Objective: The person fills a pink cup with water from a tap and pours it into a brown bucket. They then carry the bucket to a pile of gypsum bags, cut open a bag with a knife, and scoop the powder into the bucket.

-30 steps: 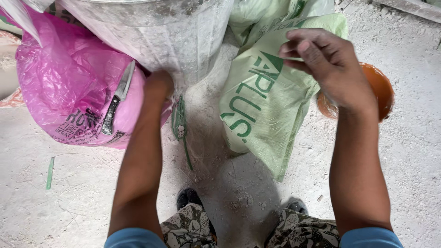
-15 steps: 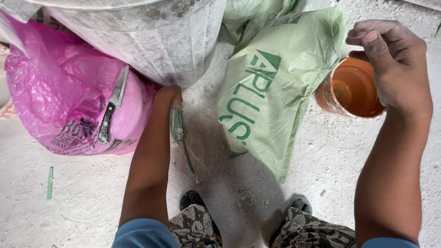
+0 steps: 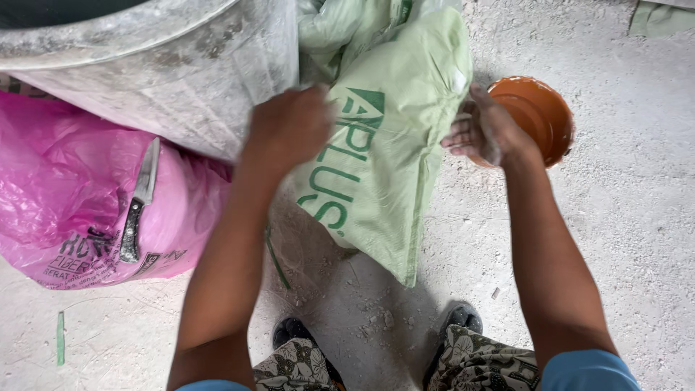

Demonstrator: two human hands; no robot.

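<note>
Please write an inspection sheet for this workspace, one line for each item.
Surface: dusty pale floor, powder scattered.
Job's things: light green sack, leaning on grey bucket; orange cup beside it.
Clutter: pink plastic bag with a knife lying on it.
Grippers: left hand on the sack's left edge; right hand at its right edge, next to the cup.
Cables: nothing seen.
Surroundings: person's dark shoes below.

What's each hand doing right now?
Left hand: gripping the green sack.
Right hand: on the sack's edge, beside the orange bowl.
</note>
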